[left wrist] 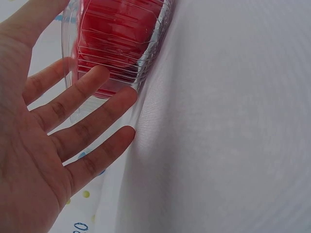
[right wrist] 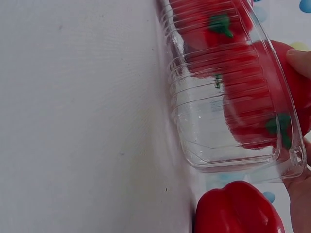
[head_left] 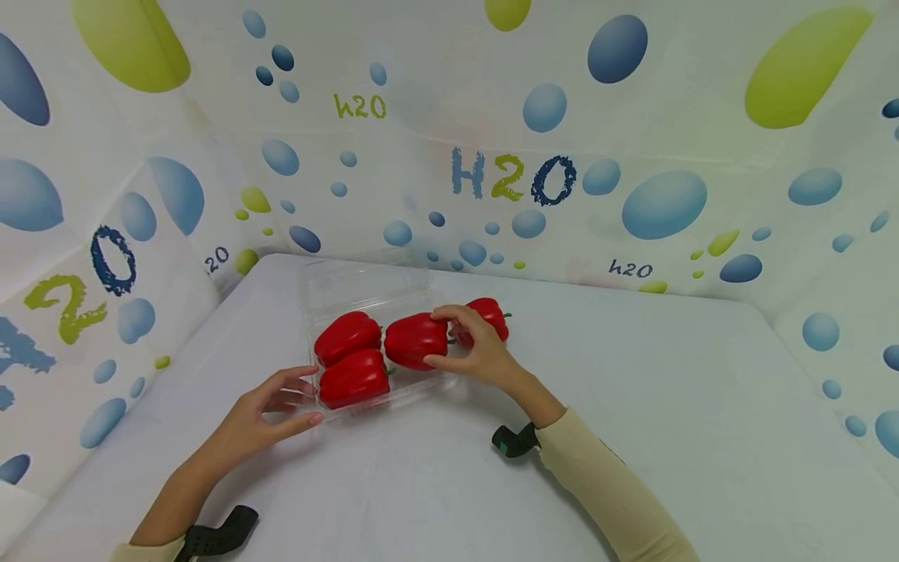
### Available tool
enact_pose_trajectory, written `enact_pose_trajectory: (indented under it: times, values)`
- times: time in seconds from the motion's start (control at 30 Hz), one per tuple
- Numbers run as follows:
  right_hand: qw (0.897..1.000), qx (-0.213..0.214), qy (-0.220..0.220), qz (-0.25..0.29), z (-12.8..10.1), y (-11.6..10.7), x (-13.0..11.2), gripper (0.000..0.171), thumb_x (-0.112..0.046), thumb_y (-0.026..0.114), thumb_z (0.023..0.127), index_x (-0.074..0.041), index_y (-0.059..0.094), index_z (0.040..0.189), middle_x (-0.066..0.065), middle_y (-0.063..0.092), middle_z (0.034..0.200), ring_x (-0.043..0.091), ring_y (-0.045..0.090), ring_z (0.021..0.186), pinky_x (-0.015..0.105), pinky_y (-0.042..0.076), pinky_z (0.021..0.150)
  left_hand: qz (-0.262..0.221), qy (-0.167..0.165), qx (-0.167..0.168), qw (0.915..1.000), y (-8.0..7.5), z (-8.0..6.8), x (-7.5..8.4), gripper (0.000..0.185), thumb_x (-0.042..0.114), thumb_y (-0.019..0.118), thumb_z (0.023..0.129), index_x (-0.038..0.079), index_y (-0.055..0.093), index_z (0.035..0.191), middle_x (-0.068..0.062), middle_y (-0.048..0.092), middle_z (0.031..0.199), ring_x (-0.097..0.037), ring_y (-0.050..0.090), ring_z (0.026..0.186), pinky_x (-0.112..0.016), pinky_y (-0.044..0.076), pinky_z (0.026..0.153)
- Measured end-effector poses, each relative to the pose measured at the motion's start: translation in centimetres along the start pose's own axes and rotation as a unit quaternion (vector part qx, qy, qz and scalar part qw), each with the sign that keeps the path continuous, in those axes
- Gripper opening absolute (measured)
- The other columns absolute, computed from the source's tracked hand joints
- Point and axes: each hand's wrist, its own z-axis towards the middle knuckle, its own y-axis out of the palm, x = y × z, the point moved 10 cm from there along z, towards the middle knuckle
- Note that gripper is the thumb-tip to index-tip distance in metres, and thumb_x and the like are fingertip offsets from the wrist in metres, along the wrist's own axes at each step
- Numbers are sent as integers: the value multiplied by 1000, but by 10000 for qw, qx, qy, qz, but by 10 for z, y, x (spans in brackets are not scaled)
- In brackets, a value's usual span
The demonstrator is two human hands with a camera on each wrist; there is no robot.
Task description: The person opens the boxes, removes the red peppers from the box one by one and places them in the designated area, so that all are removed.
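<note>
A clear plastic clamshell container (head_left: 424, 382) sits on the table with its lid (head_left: 365, 279) folded back. My right hand (head_left: 486, 355) grips a red bell pepper (head_left: 413, 342) between thumb and fingers, in the container's right part. To its left, two more red bell peppers lie inside, a far one (head_left: 347, 337) and a near one (head_left: 353, 380). My left hand (head_left: 254, 410) is at the container's left end, fingers straight and spread beside the ribbed wall (left wrist: 119, 63). Through that wall, in the right wrist view, the held pepper's green stem (right wrist: 279, 125) shows.
Another red bell pepper (head_left: 495, 316) lies on the table just outside the container's right end, partly hidden behind my right hand. A white cloth (head_left: 632, 390) covers the table. Behind it hangs a white sheet (head_left: 435, 117) printed with blue and green drops.
</note>
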Motion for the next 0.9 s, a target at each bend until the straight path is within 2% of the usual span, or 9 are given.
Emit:
enact_pose_trajectory:
  times: [0.13, 0.5, 0.8, 0.9]
  values:
    - [10000, -25, 18, -20, -1, 0, 0, 58, -17, 78, 74, -15, 49, 124, 2, 51, 127, 18, 51, 107, 36, 53, 83, 13, -33, -9, 10000, 0, 0, -1, 62, 27, 74, 78, 18, 46, 132, -4, 61, 110, 1, 58, 93, -18, 51, 76]
    - [9999, 15, 36, 110, -2, -6, -2, 59, -15, 78, 74, -17, 49, 125, 1, 49, 130, 18, 46, 118, 36, 52, 87, 34, 163, 46, 9999, -2, 1, 2, 61, 24, 75, 77, 18, 46, 132, -1, 61, 108, 6, 56, 92, -19, 51, 76]
    - [9999, 57, -26, 110, -4, -9, -4, 59, -15, 78, 74, -16, 49, 125, 2, 50, 129, 19, 47, 117, 37, 52, 86, -21, 225, 38, 9997, -1, -2, 7, 61, 23, 75, 78, 18, 47, 131, -5, 62, 108, -1, 59, 94, -20, 52, 75]
    - [9999, 105, -32, 95, -4, -12, -10, 58, -13, 78, 74, -14, 50, 124, 4, 50, 129, 21, 49, 114, 38, 53, 84, -19, 220, 60, 9997, -1, -1, 5, 61, 23, 75, 77, 18, 47, 132, -3, 62, 107, 1, 59, 94, -20, 52, 76]
